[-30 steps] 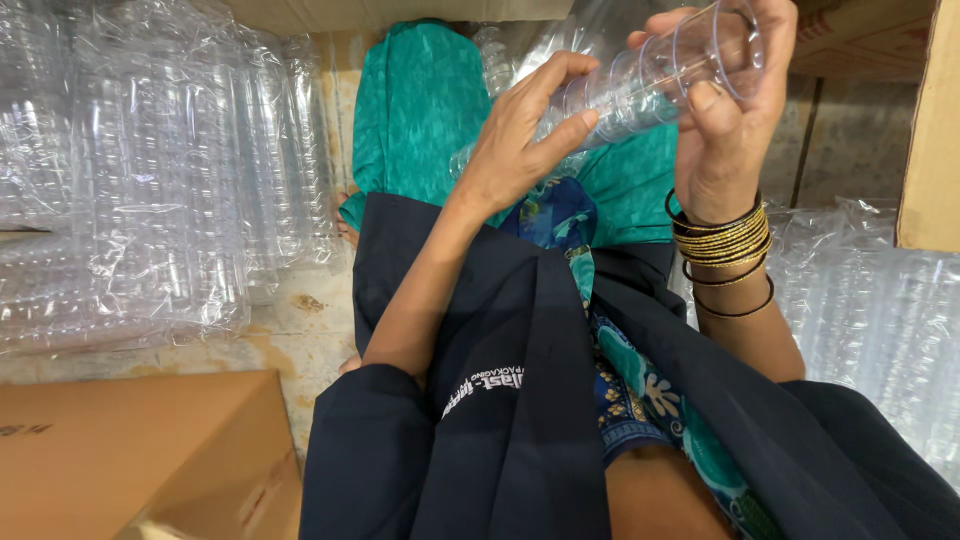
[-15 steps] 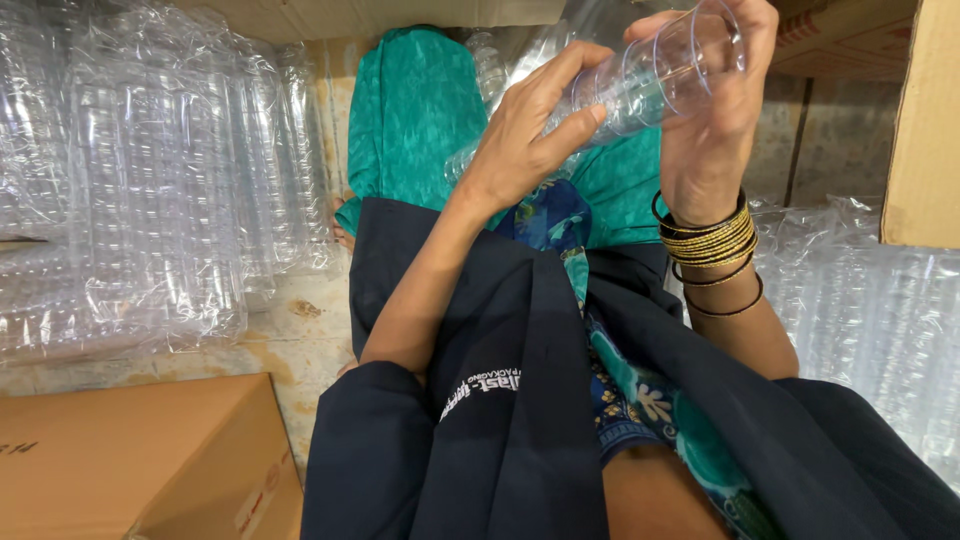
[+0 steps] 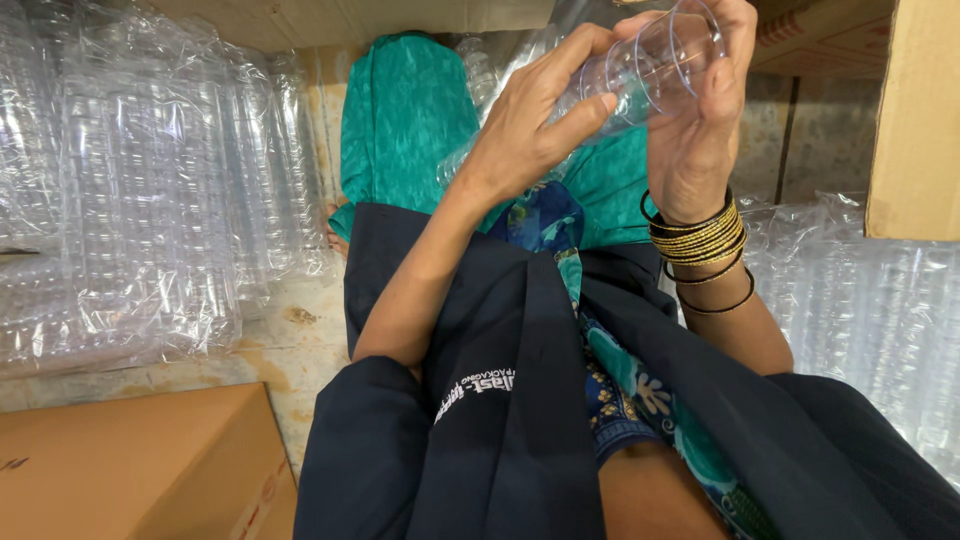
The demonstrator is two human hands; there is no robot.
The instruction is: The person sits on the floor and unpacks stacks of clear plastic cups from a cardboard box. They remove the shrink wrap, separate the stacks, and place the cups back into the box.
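Cup (image 3: 655,65), clear plastic, was held up over the lap: left hand (image 3: 525,130) pinched its base, right hand (image 3: 700,130) gripped its rim end. Bagged stacks of cups (image 3: 130,200) lay left. Likely an inspection step; turning it needs light grip.

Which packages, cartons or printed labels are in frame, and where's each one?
Clear plastic bags of stacked transparent cups: left side, bulky, crinkled.
More bagged clear cups: right side, below the carton.
Brown cardboard carton: bottom left, boxy, small red print on its side.
Tan carton: upper right, only a flat side showing.
White printed logo: on the dark navy garment, centre.
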